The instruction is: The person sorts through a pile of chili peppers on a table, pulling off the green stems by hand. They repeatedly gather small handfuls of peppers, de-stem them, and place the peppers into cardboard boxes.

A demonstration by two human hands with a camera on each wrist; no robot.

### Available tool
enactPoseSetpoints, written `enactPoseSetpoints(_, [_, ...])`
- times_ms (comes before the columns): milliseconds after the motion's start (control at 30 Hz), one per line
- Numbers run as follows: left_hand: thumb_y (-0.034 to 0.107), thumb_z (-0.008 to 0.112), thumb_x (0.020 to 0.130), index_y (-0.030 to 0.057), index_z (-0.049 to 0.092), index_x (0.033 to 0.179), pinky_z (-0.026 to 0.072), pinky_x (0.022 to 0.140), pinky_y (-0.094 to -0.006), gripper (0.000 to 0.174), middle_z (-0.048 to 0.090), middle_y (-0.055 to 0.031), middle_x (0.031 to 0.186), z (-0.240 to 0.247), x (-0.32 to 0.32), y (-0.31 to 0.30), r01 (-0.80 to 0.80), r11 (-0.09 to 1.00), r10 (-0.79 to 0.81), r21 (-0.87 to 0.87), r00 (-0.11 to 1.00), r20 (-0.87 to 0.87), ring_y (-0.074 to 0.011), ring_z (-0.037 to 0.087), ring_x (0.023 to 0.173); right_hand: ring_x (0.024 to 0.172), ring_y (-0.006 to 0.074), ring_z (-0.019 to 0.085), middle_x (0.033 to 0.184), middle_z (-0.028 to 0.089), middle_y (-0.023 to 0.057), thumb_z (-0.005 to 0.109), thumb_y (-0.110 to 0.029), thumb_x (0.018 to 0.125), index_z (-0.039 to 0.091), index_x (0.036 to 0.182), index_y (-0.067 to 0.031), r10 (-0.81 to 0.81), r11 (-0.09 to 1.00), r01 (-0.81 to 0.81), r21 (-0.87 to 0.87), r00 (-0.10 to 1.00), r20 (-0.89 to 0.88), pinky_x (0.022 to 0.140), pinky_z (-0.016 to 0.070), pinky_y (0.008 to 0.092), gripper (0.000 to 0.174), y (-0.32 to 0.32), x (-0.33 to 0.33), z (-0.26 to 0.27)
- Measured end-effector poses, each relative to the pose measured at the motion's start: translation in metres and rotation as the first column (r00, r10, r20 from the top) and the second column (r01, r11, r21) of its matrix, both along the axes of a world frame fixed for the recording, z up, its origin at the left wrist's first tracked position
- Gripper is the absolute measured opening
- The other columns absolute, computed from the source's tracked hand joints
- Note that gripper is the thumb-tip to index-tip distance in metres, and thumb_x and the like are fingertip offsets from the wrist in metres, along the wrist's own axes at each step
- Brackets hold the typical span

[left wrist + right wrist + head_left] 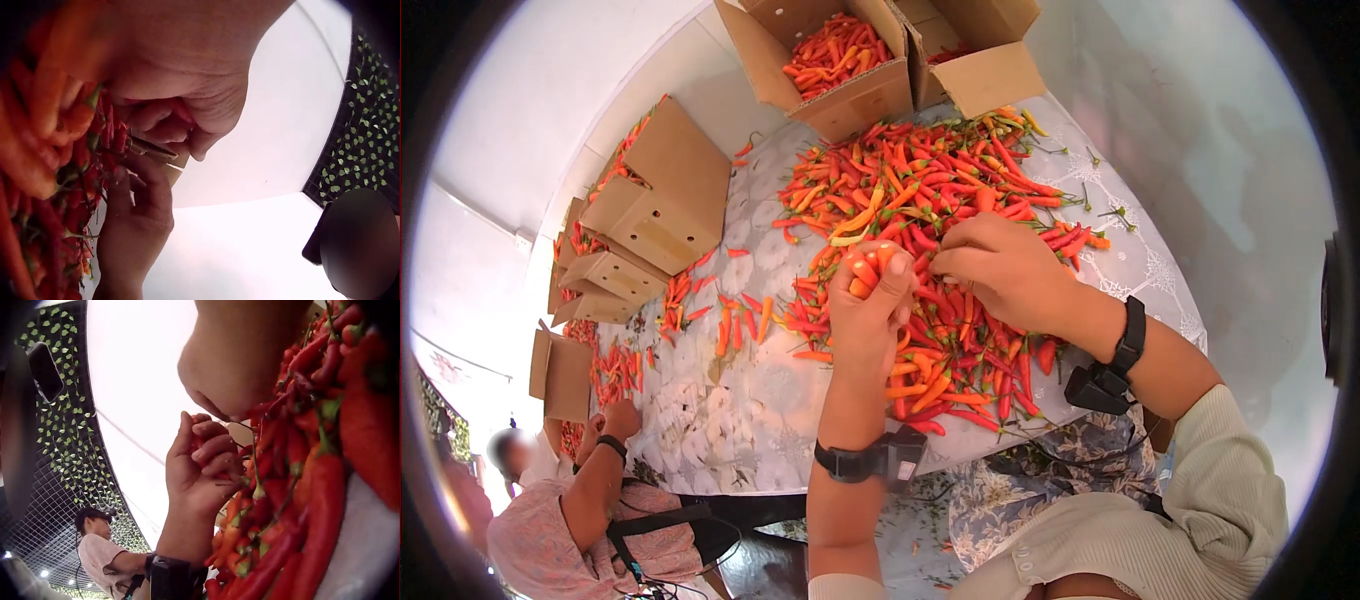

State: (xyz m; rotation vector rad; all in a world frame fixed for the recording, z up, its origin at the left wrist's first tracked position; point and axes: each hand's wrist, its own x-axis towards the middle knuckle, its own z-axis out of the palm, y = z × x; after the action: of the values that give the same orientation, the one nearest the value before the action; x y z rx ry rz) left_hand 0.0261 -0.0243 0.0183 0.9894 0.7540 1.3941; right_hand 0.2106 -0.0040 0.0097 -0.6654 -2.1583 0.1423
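In the head view my left hand (pixel 868 300) is curled round several orange-red chilies (pixel 865 272), their ends showing above the fingers. My right hand (pixel 1005 270) is just to its right, over the chili pile (pixel 930 190), fingers bent downward; whether it pinches a chili is hidden. The right wrist view shows the left hand (pixel 203 456) with fingers folded over red chilies, and the right hand (pixel 231 362) above it, fingertips near a thin stem. In the left wrist view, the right hand (pixel 147 212) has bent fingers close to the left hand (pixel 187 81).
Cardboard boxes of chilies stand at the back (pixel 865 105) and left (pixel 670 190). Loose chilies (pixel 740 325) and green stems (pixel 1118 216) lie on the patterned tablecloth (pixel 780 400). Another person (pixel 590 510) works at the table's left end.
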Motion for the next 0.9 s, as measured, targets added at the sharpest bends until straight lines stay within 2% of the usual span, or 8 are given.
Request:
enactPoseSetpoints(100, [0.013, 0.067, 0.084, 0.0048, 0.058, 0.095, 0.0281, 0.039, -0.0165, 0.016, 0.060, -0.0028, 0.076, 0.003, 0.001, -0.001, -0.041, 0.999, 0.041, 0.019, 0.999, -0.009, -0.0033, 0.042, 0.047, 0.082, 0.0226, 0.059, 0.092, 0.058, 0.0078, 0.063, -0.006, 0.081, 0.060, 0.093, -0.0034, -0.012, 0.992, -0.010, -0.127, 0.986, -0.168, 0.071, 0.0481, 0.0315, 0.012, -0.010, 0.003, 0.014])
enactPoseSetpoints(133, [0.013, 0.066, 0.085, 0.0045, 0.059, 0.096, 0.0283, 0.039, -0.0163, 0.016, 0.061, -0.0031, 0.078, 0.003, 0.002, 0.000, -0.052, 0.998, 0.053, 0.031, 0.998, -0.029, -0.0030, 0.042, 0.047, 0.082, 0.0198, 0.059, 0.091, 0.058, 0.0069, 0.063, -0.007, 0.083, 0.059, 0.093, -0.0028, 0.007, 0.955, -0.103, -0.277, 0.945, -0.327, 0.071, 0.0480, 0.0301, 0.011, -0.012, 0.001, 0.013])
enactPoseSetpoints(200, [0.014, 0.067, 0.084, 0.0035, 0.060, 0.097, 0.0304, 0.040, -0.0159, 0.018, 0.062, -0.0030, 0.081, 0.004, 0.002, -0.001, -0.046, 0.998, 0.049, 0.041, 0.995, -0.088, -0.0026, 0.043, 0.049, 0.080, 0.0141, 0.059, 0.088, 0.059, 0.0050, 0.062, -0.009, 0.087, 0.059, 0.093, -0.0017, -0.041, 0.799, -0.342, -0.495, 0.791, -0.611, 0.070, 0.0477, 0.0274, 0.010, -0.016, -0.003, 0.012])
enactPoseSetpoints(300, [0.014, 0.071, 0.081, 0.0015, 0.061, 0.099, 0.0372, 0.047, -0.0158, 0.023, 0.062, -0.0022, 0.084, 0.008, 0.002, -0.005, 0.004, 1.000, 0.003, 0.029, 0.975, -0.224, -0.0029, 0.049, 0.058, 0.081, 0.0090, 0.057, 0.088, 0.060, 0.0036, 0.062, -0.011, 0.088, 0.058, 0.094, -0.0006, -0.041, 0.573, -0.601, -0.557, 0.658, -0.752, 0.071, 0.0475, 0.0253, 0.012, -0.008, -0.002, 0.009])
enactPoseSetpoints(400, [0.013, 0.074, 0.078, 0.0002, 0.062, 0.099, 0.0448, 0.057, -0.0174, 0.028, 0.062, -0.0017, 0.086, 0.005, 0.004, -0.006, 0.037, 0.999, -0.028, 0.020, 0.939, -0.342, -0.0050, 0.055, 0.068, 0.079, 0.0066, 0.057, 0.085, 0.059, 0.0008, 0.063, -0.012, 0.087, 0.060, 0.091, -0.0004, -0.030, 0.651, -0.525, -0.549, 0.705, -0.709, 0.069, 0.0478, 0.0239, 0.012, -0.003, -0.004, 0.003])
enactPoseSetpoints(600, [0.011, 0.075, 0.077, -0.0007, 0.063, 0.098, 0.0492, 0.068, -0.0209, 0.027, 0.062, -0.0018, 0.085, 0.006, 0.003, -0.007, 0.074, 0.997, -0.075, -0.015, 0.934, -0.349, -0.0076, 0.058, 0.074, 0.073, 0.0051, 0.054, 0.080, 0.058, -0.0007, 0.064, -0.016, 0.087, 0.061, 0.088, -0.0003, 0.006, 0.642, -0.518, -0.565, 0.740, -0.672, 0.067, 0.0460, 0.0231, 0.016, -0.003, -0.003, 0.003])
enactPoseSetpoints(800, [0.008, 0.075, 0.076, -0.0009, 0.063, 0.097, 0.0488, 0.067, -0.0203, 0.026, 0.063, -0.0020, 0.083, 0.001, 0.001, -0.008, 0.124, 0.992, -0.113, 0.007, 0.923, -0.368, -0.0065, 0.057, 0.073, 0.068, 0.0031, 0.049, 0.073, 0.055, -0.0042, 0.064, -0.022, 0.087, 0.061, 0.084, -0.0038, -0.002, 0.495, -0.582, -0.645, 0.741, -0.671, 0.060, 0.0394, 0.0201, 0.019, 0.002, 0.004, 0.004])
enactPoseSetpoints(900, [0.007, 0.075, 0.076, -0.0008, 0.063, 0.097, 0.0486, 0.067, -0.0201, 0.026, 0.063, -0.0019, 0.083, 0.000, 0.001, -0.008, 0.156, 0.987, -0.135, 0.027, 0.923, -0.360, -0.0061, 0.057, 0.073, 0.066, 0.0030, 0.047, 0.071, 0.053, -0.0052, 0.064, -0.023, 0.087, 0.060, 0.081, -0.0050, 0.001, 0.365, -0.616, -0.698, 0.750, -0.662, 0.058, 0.0364, 0.0199, 0.019, 0.005, 0.009, 0.005])
